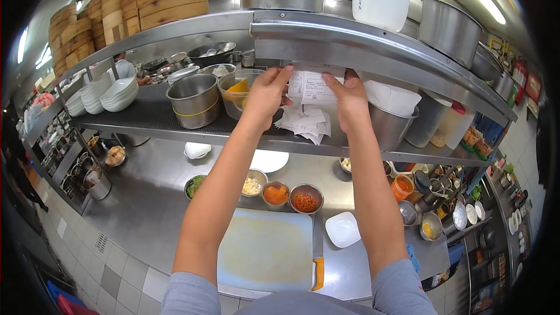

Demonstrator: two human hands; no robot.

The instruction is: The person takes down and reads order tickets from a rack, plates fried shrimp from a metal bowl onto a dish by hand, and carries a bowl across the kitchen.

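Observation:
Both hands are raised to the edge of the upper steel shelf point(350, 44). Printed paper slips point(315, 86) hang below that edge between them. My right hand point(348, 98) pinches a slip near its top right, thumb on the front. My left hand point(269, 94) is at the left side of the slips, its fingers curled; what it grips, if anything, is partly hidden. More loose slips point(303, 121) hang lower, over the middle shelf's front. A plastic tub point(233, 96) with something yellow in it is just left of my left hand.
Below lie a cutting board point(265, 251), a knife with an orange handle point(318, 273), a white dish point(343, 230) and bowls of shredded food point(306, 199). Steel pots point(194, 100) and white bowls point(119, 93) stand on the middle shelf. At the back left, a person point(124, 69) is partly visible.

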